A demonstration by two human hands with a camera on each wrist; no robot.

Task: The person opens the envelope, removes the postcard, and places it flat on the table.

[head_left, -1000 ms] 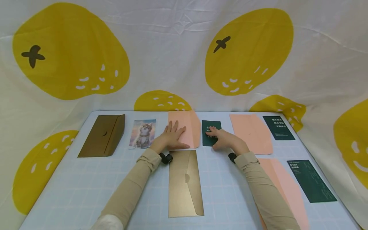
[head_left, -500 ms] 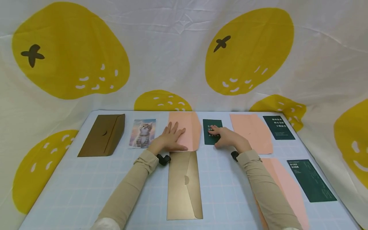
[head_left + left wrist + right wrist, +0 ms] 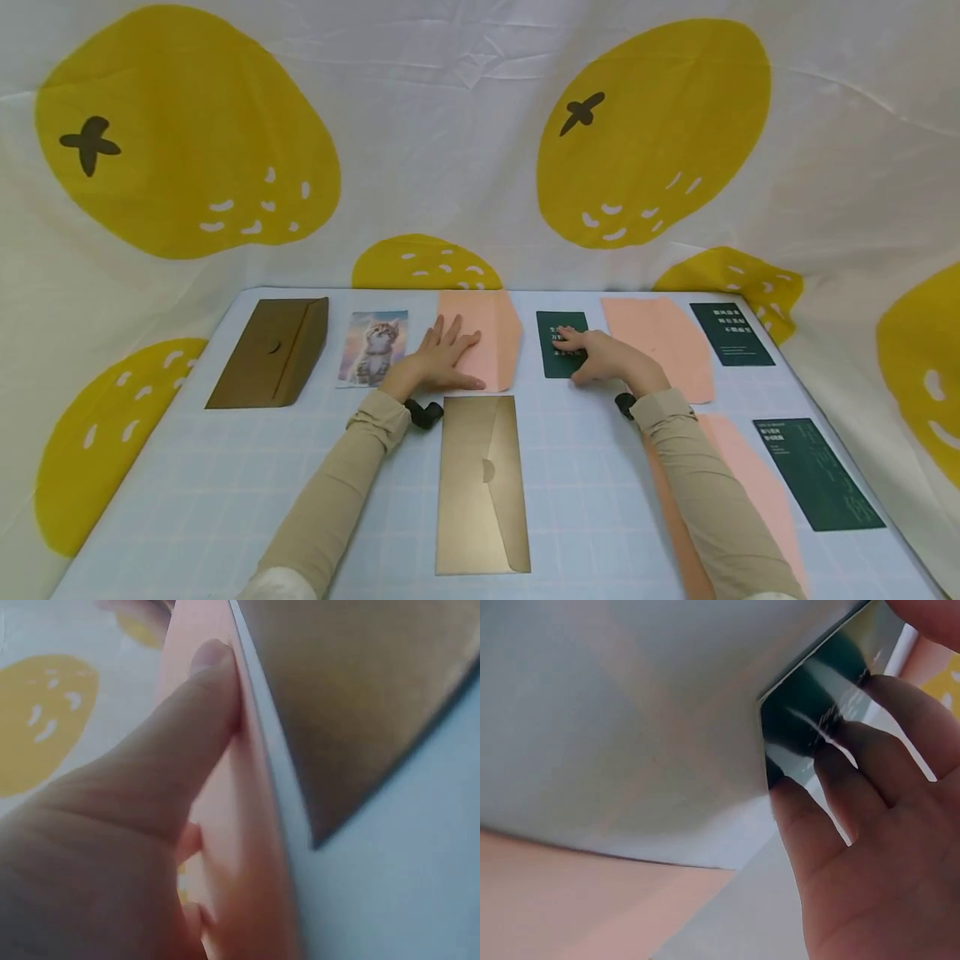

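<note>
My left hand lies with spread fingers on a pink envelope at the back middle of the table. In the left wrist view its thumb rests along that envelope's near edge. To the right, my right hand touches a small dark green card with white lettering. The right wrist view shows several fingertips on the card, fingers extended. Just below the pink envelope lies a gold envelope with a curved flap. Left of my left hand is a kitten picture card.
A brown envelope lies back left. At the right are another pink envelope, a green card, a larger pink envelope partly under my right forearm, and a long green card. A fruit-print cloth hangs behind the table.
My right hand has slid the small green card a little to the right, widening its gap from the pink envelope. The gold envelope has shifted slightly toward me. My left hand has barely moved leftward.
</note>
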